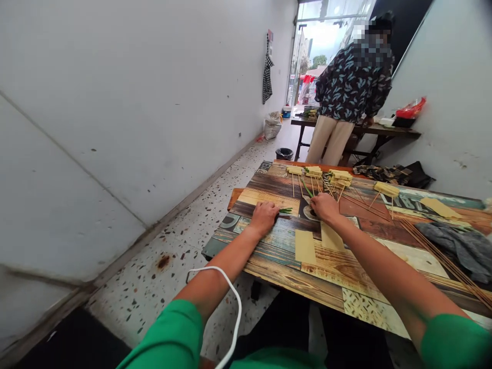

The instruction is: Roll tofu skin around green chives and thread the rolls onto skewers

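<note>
My left hand [264,218] is closed over a small bunch of green stalks [285,210], whose tips stick out to the right above the patterned tabletop. My right hand [325,206] pinches a longer green stalk [307,188] that points up and away to the left. Just nearer to me lie two flat yellow sheets [305,247], one of them partly under my right forearm. Beyond my hands are skewered yellow rolls [340,178] in small piles, with thin sticks pointing toward me. A single skewered roll [386,189] rests farther right.
Long thin skewers [442,259] and a grey cloth [461,246] lie at the table's right, near another yellow sheet [440,207]. A person [349,87] stands at a second table [395,131] beyond. A black bin [284,153] is on the floor. A white cable [239,307] crosses my left arm.
</note>
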Tool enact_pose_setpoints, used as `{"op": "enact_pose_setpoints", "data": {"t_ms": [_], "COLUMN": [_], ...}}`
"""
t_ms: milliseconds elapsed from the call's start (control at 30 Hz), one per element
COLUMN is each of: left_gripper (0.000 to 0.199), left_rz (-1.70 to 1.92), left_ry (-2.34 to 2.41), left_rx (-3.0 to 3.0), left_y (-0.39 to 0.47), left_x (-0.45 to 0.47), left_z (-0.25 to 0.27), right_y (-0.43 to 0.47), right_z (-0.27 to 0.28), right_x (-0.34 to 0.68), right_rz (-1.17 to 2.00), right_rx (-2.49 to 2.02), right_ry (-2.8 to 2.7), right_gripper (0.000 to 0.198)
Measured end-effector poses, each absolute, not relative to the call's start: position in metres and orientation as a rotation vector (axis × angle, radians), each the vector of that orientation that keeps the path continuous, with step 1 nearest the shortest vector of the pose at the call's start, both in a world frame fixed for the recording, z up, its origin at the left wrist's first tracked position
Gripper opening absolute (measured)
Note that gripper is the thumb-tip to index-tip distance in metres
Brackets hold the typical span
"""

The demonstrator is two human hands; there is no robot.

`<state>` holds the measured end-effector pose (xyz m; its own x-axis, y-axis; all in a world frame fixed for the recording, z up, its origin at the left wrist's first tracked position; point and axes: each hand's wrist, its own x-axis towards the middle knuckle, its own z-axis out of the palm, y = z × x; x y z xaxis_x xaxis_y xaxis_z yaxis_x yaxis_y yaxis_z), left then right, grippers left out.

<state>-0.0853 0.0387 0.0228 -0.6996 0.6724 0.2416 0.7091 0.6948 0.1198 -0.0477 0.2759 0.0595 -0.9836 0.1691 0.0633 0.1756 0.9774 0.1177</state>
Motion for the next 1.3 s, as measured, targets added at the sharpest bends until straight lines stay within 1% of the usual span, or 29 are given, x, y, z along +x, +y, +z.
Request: {"op": "enact_pose_setpoints", "data": {"t_ms": [133,333,500,567,700,867,967,1067,1133,1300], "left_gripper": [0.024,0.026,0.025,0.024,0.021,0.022,0.023,0.023,0.022,0.013], "left_rz": [-0.304,-0.363,-0.439,-0.454,-0.463,-0.422,-0.433,-0.427,-0.418,-0.464], "left_ry": [-2.719,-2.729,-2.752,-2.771,-2.792,-2.756,-2.777,-2.811,-2.831,-2.874], "left_rx": [-1.090,-1.054,-0.959,-0.912,-0.897,-0.936,-0.917,-0.895,-0.874,-0.875], "left_y": [0.037,0.036,0.036,0.036,0.035,0.039,0.041,0.036,0.029,0.014], "left_x": [-0.086,-0.086,-0.083,-0.083,-0.082,-0.080,-0.079,-0.080,-0.082,-0.093], "left_z": [0.020,0.018,0.021,0.022,0.020,0.020,0.023,0.029,0.033,0.033], "right_y": [0.267,0.259,0.255,0.249,0.236,0.245,0.260,0.265,0.255,0.198], "right_z": [0.057,0.064,0.074,0.076,0.072,0.063,0.059,0.060,0.063,0.067], "right_x": [-0.041,-0.013,-0.014,-0.016,0.008,0.080,0.098,0.078,0.051,-0.013], "right_rz": [-0.224,-0.037,-0.187,-0.176,0.065,0.393,0.462,0.445,0.376,0.030], "right_rx": [-0.223,0.019,-0.078,-0.064,0.207,0.663,0.711,0.494,0.447,0.429], "right_ry": [-3.030,-3.121,-3.149,-3.161,-3.127,-3.099,-3.021,-2.963,-2.992,-3.089], "right_gripper": [0.033,0.027,0.028,0.028,0.029,0.027,0.028,0.030,0.029,0.028]}}
